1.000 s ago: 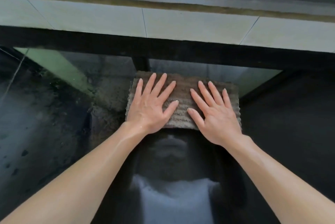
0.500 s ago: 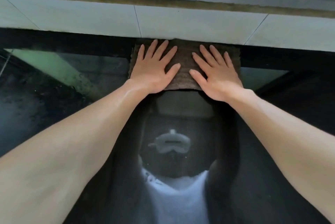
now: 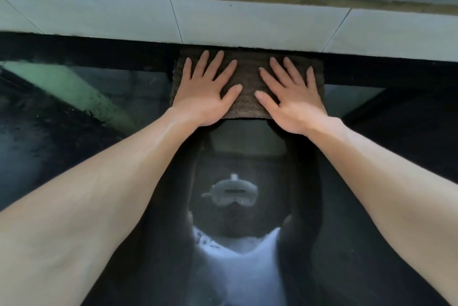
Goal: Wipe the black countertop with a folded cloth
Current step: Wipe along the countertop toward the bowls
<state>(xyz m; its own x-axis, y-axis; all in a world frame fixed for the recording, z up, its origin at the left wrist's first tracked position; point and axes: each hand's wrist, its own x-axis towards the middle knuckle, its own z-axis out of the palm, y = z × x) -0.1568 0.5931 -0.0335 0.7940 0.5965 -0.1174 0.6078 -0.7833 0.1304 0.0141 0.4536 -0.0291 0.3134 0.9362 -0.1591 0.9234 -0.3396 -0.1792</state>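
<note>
Cloth [image 3: 247,78]: folded, being pressed flat on black desk [image 3: 396,157] against tiled wall [image 3: 247,21]. Left hand [image 3: 203,92], right hand [image 3: 292,97]: spread wide, palms down, nothing gripped. Judged soft, light, prone to bunching; best pressed across top.

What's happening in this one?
A person is wiping a glossy black countertop with a folded brown cloth. Both hands lie flat on it, fingers spread: the left hand on its left half, the right hand on its right half. The cloth sits at the back of the counter, its far edge up against the white tiled wall. Both arms are stretched out.
</note>
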